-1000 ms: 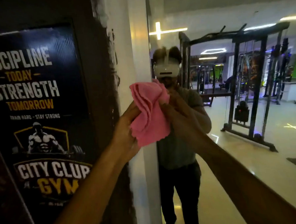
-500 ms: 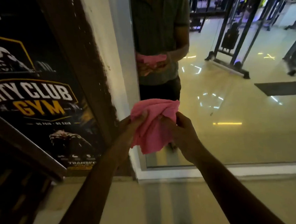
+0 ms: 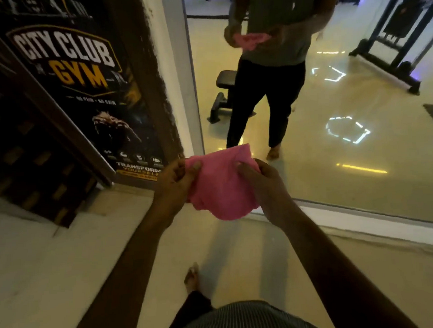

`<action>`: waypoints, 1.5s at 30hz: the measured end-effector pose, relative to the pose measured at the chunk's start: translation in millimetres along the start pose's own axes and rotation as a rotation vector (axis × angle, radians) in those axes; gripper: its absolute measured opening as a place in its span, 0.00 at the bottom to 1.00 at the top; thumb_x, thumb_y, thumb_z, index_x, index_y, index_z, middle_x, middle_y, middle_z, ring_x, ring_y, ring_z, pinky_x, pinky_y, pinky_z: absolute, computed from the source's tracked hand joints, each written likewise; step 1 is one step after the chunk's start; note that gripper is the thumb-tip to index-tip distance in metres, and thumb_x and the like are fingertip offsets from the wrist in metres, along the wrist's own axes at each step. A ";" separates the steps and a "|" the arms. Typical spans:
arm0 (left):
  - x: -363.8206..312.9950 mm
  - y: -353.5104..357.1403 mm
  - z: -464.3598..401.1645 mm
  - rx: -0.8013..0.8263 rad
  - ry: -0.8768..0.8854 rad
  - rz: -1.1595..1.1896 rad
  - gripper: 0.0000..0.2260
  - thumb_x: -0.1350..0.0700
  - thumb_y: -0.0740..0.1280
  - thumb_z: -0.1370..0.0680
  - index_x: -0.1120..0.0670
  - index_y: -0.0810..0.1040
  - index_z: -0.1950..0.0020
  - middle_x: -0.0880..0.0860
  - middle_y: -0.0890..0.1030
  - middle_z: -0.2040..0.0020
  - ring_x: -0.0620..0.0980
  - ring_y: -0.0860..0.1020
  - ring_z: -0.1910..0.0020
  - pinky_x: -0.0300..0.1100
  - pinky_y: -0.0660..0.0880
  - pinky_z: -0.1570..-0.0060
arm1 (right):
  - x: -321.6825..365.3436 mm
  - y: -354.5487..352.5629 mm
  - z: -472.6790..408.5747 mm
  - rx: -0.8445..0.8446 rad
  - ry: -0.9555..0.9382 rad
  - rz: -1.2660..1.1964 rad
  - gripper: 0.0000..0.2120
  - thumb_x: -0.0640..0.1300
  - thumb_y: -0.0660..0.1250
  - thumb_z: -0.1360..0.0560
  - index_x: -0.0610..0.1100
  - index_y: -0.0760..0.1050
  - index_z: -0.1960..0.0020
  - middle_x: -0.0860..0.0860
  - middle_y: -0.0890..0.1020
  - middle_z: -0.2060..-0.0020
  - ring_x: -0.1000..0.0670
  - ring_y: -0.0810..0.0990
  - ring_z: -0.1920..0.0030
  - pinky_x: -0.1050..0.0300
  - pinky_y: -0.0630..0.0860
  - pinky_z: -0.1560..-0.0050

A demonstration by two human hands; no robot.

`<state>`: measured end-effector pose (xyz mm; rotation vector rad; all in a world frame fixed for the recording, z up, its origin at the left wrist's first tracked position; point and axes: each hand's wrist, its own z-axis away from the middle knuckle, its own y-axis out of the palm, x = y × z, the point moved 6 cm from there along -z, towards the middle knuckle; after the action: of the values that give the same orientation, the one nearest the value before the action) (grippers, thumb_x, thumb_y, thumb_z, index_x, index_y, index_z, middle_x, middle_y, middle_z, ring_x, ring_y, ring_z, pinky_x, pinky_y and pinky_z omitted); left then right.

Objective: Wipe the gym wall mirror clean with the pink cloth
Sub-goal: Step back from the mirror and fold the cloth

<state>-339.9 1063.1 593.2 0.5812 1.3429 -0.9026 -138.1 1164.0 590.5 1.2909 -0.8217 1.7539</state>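
Note:
The pink cloth (image 3: 220,186) hangs bunched between both hands, low in front of me and away from the glass. My left hand (image 3: 175,182) pinches its left edge and my right hand (image 3: 260,184) grips its right edge. The wall mirror (image 3: 322,138) fills the upper right, reaching almost to the floor, with a pale frame strip along its bottom. It reflects my body, both hands and the cloth.
A dark gym poster (image 3: 80,78) covers the wall left of the mirror's white edge (image 3: 177,65). A bench and a black rack show in the reflection. Pale tiled floor (image 3: 65,259) lies below, with my foot (image 3: 192,275) on it.
The cloth and both hands dropped from face height at the mirror's left edge to near the floor, and my view tilted downward. Both hands kept hold of the cloth.

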 end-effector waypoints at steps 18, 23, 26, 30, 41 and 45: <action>55.5 41.7 364.3 -0.517 0.017 0.127 0.14 0.57 0.76 0.19 0.63 0.79 0.39 0.59 0.86 0.43 0.59 0.88 0.47 0.56 0.86 0.44 | -76.5 18.1 227.7 0.686 -0.082 0.132 0.06 0.45 0.73 0.15 0.51 0.87 0.42 0.58 0.90 0.53 0.52 0.91 0.51 0.51 0.89 0.52; 64.1 40.9 471.9 -0.681 -0.042 0.006 0.18 0.41 0.75 0.19 0.50 0.82 0.36 0.49 0.87 0.41 0.51 0.87 0.43 0.53 0.85 0.42 | -89.8 41.4 322.8 0.989 -0.072 0.228 0.19 0.64 0.70 0.23 0.59 0.85 0.35 0.60 0.88 0.44 0.52 0.87 0.41 0.53 0.87 0.45; 75.8 48.6 545.1 -0.782 -0.062 0.004 0.14 0.42 0.73 0.20 0.48 0.85 0.40 0.47 0.87 0.45 0.48 0.86 0.43 0.46 0.81 0.42 | -112.0 39.2 380.2 1.100 -0.003 0.207 0.14 0.57 0.68 0.17 0.54 0.87 0.36 0.60 0.89 0.44 0.57 0.87 0.44 0.61 0.85 0.51; 113.9 74.5 643.9 -0.930 -0.112 0.180 0.08 0.51 0.70 0.15 0.53 0.86 0.44 0.50 0.87 0.49 0.52 0.85 0.46 0.51 0.81 0.43 | -152.9 13.7 453.7 1.082 0.082 0.246 0.16 0.57 0.65 0.14 0.50 0.87 0.38 0.53 0.90 0.45 0.51 0.88 0.43 0.55 0.86 0.51; 165.1 182.5 814.7 -0.998 -0.252 0.451 0.17 0.49 0.72 0.16 0.63 0.80 0.38 0.53 0.83 0.56 0.43 0.82 0.64 0.36 0.78 0.66 | -225.1 -73.4 577.3 1.075 -0.010 0.400 0.11 0.55 0.67 0.13 0.53 0.86 0.38 0.53 0.89 0.44 0.48 0.87 0.40 0.39 0.86 0.36; 177.5 191.5 855.6 -1.098 -0.228 0.433 0.08 0.63 0.72 0.18 0.63 0.84 0.39 0.59 0.86 0.52 0.55 0.84 0.54 0.46 0.81 0.58 | -229.1 -85.6 585.3 1.207 0.053 0.339 0.13 0.45 0.76 0.20 0.49 0.85 0.36 0.48 0.89 0.42 0.44 0.88 0.39 0.38 0.86 0.38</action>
<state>301.2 441.8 537.9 -0.1024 1.2188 0.1781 237.8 656.4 532.7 1.8651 0.1883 2.6905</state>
